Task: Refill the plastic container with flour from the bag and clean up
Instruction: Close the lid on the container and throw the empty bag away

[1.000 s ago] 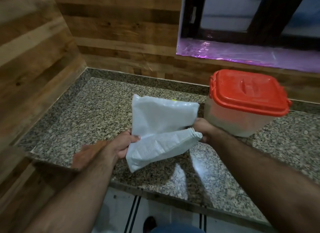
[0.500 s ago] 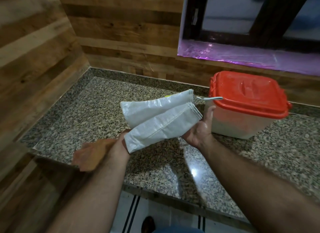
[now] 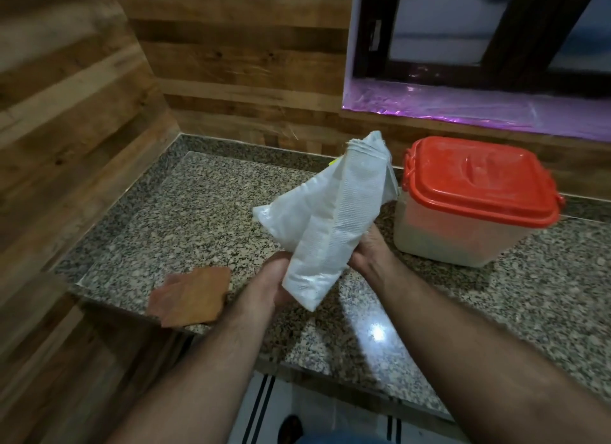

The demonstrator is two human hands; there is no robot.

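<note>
A flattened, folded white flour bag (image 3: 334, 222) is held up above the granite counter (image 3: 172, 218), its long axis tilted nearly upright. My left hand (image 3: 274, 281) grips its lower end. My right hand (image 3: 368, 250) holds it from the right side, palm against the bag. Just to the right stands the translucent plastic container (image 3: 456, 238) with its orange-red lid (image 3: 479, 182) on; pale flour shows through its wall. The bag does not touch the container.
An orange-brown cloth (image 3: 190, 294) lies at the counter's front left edge. Wooden panel walls close the counter at the left and back. A window ledge with purple film (image 3: 463, 106) runs behind the container. Tiled floor shows below the counter edge.
The folded bag has been turned from lying almost flat to standing nearly upright between my hands, and folded narrower. The container and cloth have not moved.
</note>
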